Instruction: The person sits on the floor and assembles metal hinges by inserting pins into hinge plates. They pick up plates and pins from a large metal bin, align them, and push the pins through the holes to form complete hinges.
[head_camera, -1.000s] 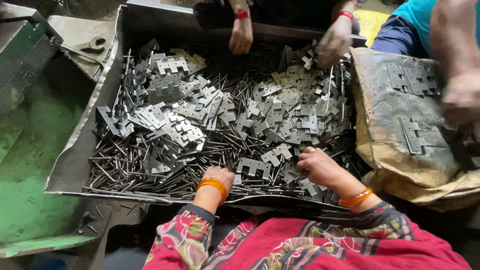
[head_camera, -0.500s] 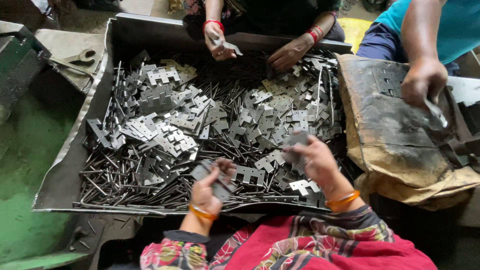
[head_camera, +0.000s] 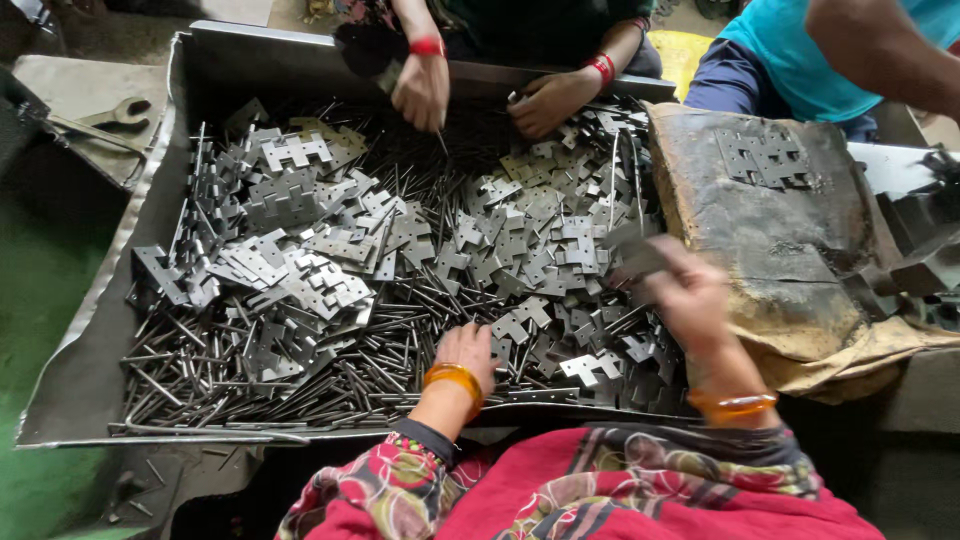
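Hinge plates and pins sorted in a metal tray

A grey hinge plate (head_camera: 640, 255), blurred, is pinched in the fingers of the right hand (head_camera: 690, 295) and raised over the right side of the tray (head_camera: 90, 400), beside a worn brown sack (head_camera: 780, 250). The left hand (head_camera: 465, 352) is laid palm-down on the heap of plates and pins (head_camera: 330, 350) near the front rim; whether anything is gripped beneath it cannot be told. Two hands of another person (head_camera: 422, 90) are seen at the far rim, and a spanner (head_camera: 105, 118) lies outside the tray.
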